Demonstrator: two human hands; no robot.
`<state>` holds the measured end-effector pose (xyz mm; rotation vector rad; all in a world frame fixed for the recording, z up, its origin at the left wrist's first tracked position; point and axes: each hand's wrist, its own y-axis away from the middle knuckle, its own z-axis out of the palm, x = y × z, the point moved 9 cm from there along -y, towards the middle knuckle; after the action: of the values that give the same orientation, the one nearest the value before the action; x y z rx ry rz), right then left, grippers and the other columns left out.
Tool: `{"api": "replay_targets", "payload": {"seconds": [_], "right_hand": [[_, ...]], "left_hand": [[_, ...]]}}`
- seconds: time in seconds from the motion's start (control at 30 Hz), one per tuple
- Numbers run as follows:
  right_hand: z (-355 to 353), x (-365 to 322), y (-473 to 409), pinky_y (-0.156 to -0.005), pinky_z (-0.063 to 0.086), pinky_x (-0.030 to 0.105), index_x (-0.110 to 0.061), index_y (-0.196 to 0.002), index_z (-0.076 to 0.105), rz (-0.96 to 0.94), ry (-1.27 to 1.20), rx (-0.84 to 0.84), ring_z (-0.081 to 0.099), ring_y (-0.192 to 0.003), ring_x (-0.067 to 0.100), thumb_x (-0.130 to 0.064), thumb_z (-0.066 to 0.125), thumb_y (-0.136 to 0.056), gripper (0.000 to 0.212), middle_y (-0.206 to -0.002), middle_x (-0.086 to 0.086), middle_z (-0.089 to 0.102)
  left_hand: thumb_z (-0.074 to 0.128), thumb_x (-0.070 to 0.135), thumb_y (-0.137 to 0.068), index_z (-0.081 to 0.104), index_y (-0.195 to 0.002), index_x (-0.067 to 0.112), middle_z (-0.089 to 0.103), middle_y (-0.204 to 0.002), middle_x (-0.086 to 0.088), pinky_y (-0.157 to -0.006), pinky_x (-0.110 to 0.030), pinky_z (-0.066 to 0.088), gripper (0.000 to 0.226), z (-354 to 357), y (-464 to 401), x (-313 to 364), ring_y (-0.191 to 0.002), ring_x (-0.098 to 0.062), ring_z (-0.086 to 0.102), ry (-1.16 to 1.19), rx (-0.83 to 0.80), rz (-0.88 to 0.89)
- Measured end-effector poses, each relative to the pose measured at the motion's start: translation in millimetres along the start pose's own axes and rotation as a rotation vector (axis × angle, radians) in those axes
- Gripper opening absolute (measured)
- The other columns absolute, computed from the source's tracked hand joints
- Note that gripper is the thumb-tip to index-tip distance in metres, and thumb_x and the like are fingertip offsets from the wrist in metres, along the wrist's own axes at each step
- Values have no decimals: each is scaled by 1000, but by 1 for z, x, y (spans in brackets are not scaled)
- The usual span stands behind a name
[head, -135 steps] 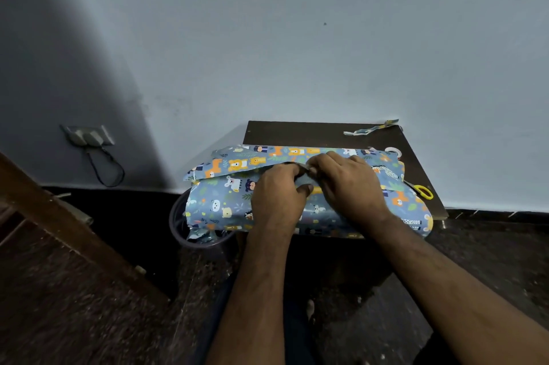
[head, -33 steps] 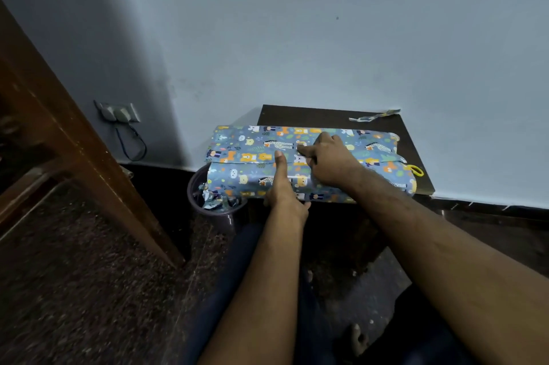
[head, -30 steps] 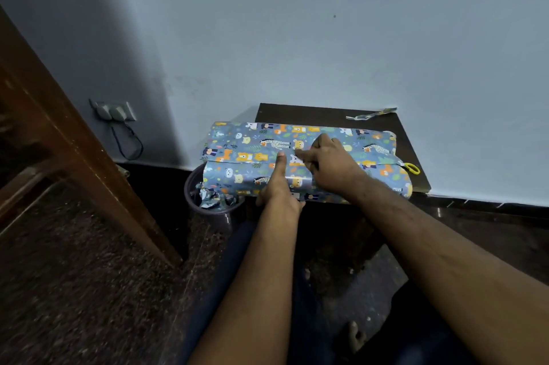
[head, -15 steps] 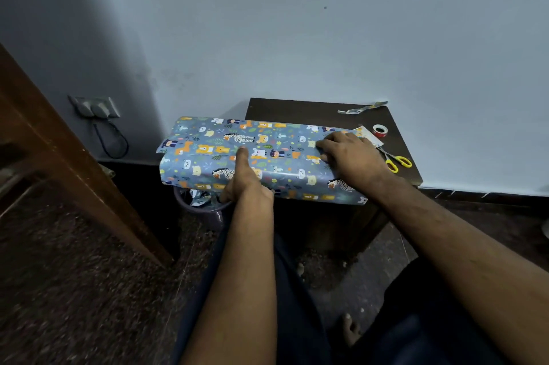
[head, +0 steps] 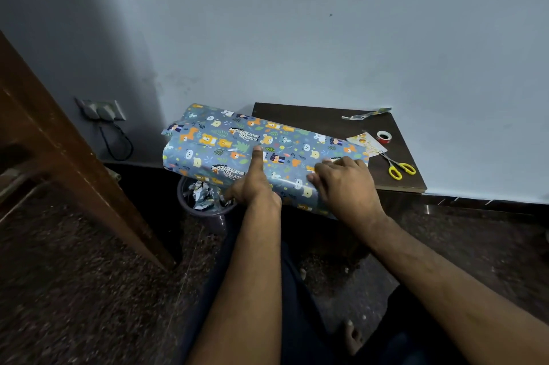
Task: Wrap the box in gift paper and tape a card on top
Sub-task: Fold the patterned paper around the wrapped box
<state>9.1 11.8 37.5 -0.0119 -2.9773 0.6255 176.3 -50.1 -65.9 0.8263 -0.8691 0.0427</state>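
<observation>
Box: you are turning the box (head: 267,156), already covered in gift paper (head: 205,139), on the small dark table (head: 315,115); its left end is overhanging the table edge, above the bin (head: 205,207) of paper scraps at 7 o'clock from the box.
Left hand: your left hand (head: 252,183) is pressing its thumb flat on the top face near the middle, with the other fingers curled at the near edge; I cannot tell whether they are clamping the side.
Right hand: your right hand (head: 344,183) is lying spread and flat on the right end, fingers apart, gripping nothing.
Doing it well: judging by the loose-looking left end, you are probably heading for the end folds. Keep the thumb pinning the paper while the right hand pivots the box, and bring the weight back over the table before creasing.
Supplies: the card (head: 367,143), red tape roll (head: 384,136) and yellow scissors (head: 399,168) are waiting at 3 o'clock from the box, within reach of your right hand.
Changed: compared with half a second ago, the box is sitting more skewed, its left end swinging toward the wall, and your right hand is sliding nearer the front edge.
</observation>
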Motion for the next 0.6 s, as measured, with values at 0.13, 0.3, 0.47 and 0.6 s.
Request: {"api": "replay_targets", "payload": {"seconds": [0.13,0.3,0.47,0.6], "right_hand": [[-10,-4,9,-71,46,37,-20,-66,69,-4,36,7,62,-80,28,-44,41,-95,47,-68,-2,70],[-12,-2,18,-75,45,37,-23,-70,73,-5,46,-72,63,-86,25,-51,30,-96,58,-68,-5,69],[-26,8,4,-74,45,39,-14,-100,73,44,-13,10,62,-86,31,-43,59,-96,32,-67,8,67],[5,-1,-8,-83,44,44,-14,-150,44,47,-110,-188,52,-107,35,-44,46,-103,55,-106,13,66]], "left_hand": [[96,58,-52,45,-120,7,62,-116,-4,-87,-42,59,99,0,9,8,-96,-23,65,-11,-48,47],[97,42,-62,41,-119,8,61,-122,-8,-92,-45,58,86,3,18,12,-107,-26,64,-21,-75,86],[97,21,-65,39,-104,15,64,-114,-9,-76,-44,60,70,11,21,14,-94,-26,69,-14,-107,82],[92,13,-72,41,-116,7,66,-103,-7,-59,-40,60,67,14,21,9,-79,-22,70,7,-160,5]]}}
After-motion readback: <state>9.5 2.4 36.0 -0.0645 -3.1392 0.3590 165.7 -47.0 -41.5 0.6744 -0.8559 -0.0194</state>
